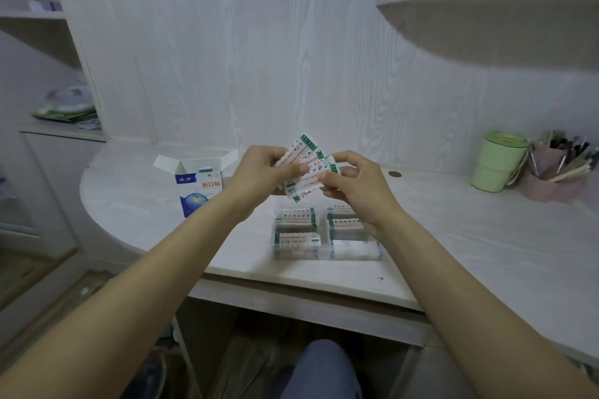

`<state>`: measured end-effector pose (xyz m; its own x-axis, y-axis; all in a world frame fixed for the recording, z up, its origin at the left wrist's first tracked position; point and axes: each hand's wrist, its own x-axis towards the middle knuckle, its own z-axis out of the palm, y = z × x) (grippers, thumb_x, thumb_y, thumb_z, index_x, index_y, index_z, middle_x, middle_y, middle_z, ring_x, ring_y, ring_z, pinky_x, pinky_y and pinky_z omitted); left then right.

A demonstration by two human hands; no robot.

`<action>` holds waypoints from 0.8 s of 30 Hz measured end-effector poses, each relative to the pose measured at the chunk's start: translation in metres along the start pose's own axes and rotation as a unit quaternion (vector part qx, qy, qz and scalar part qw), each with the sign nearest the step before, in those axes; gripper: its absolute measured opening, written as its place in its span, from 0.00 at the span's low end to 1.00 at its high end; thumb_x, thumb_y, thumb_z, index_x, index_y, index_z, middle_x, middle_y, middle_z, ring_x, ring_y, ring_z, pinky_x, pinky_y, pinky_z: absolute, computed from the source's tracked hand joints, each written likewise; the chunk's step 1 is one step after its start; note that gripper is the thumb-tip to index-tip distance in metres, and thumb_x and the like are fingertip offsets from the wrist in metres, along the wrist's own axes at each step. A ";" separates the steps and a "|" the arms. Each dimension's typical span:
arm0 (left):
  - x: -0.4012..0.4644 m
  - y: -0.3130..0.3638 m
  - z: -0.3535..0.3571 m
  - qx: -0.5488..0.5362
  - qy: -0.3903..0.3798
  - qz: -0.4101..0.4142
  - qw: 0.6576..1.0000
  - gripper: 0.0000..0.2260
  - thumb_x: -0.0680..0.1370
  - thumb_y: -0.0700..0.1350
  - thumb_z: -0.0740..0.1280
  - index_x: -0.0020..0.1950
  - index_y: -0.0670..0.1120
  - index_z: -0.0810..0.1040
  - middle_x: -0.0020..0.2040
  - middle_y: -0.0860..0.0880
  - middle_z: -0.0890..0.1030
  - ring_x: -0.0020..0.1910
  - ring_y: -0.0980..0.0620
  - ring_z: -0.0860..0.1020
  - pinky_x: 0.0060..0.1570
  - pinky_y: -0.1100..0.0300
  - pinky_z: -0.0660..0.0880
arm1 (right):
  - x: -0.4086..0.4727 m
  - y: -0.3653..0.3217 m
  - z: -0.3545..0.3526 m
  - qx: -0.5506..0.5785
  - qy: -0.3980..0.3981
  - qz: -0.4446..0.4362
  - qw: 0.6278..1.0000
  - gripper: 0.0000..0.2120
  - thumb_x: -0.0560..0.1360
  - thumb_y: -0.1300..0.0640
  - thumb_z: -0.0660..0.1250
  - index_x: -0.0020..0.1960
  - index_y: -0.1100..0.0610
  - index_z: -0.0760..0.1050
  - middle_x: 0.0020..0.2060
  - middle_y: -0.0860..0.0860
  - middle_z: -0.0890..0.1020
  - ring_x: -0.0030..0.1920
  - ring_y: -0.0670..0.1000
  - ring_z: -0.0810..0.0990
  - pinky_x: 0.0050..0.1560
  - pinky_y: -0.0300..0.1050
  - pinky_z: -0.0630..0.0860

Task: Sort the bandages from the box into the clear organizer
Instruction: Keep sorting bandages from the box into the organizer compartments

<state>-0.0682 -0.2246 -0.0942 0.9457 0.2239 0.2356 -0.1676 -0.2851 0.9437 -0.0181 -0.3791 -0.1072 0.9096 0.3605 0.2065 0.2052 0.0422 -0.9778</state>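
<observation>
Head view looks down on a pale wood-grain desk [453,236] with a rounded left end, set against a wall panelled in the same pale grain. A curved shelf [486,0] juts from the wall at the upper right, and open shelving stands at the far left.

Above the middle of the desk, the left hand [259,168] and the right hand [353,181] together pinch a fanned bunch of bandages [304,168], thumbs on top and fingers curled beneath. Below them, near the front edge, lies the clear organizer [327,233], its compartments already holding wrapped strips; the right wrist covers part of its right side, so the number of compartments cannot be told. The box [199,188] stands open toward the left end, flaps raised, its right side hidden by the left forearm.

Toward the right end, near the wall, sit a green cup [496,162] and a pink pen holder [551,172], the latter cut by the frame edge. Printing on the wrappers is too blurred to read.
</observation>
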 end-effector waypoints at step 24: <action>0.073 -0.063 -0.026 0.006 0.015 -0.080 0.997 0.06 0.76 0.37 0.69 0.52 0.39 0.79 0.43 0.42 0.83 0.33 0.52 0.83 0.37 0.62 0.81 | 0.083 0.036 0.001 -0.207 -0.016 0.013 0.978 0.04 0.73 0.66 0.70 0.47 0.60 0.80 0.29 0.51 0.66 0.24 0.43 0.75 0.43 0.46 0.83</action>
<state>0.0041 -0.1655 -0.1307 0.9514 0.2948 0.0895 -0.0118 -0.2553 0.9668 0.0639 -0.3465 -0.1258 0.9058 0.3860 0.1748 0.3176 -0.3454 -0.8831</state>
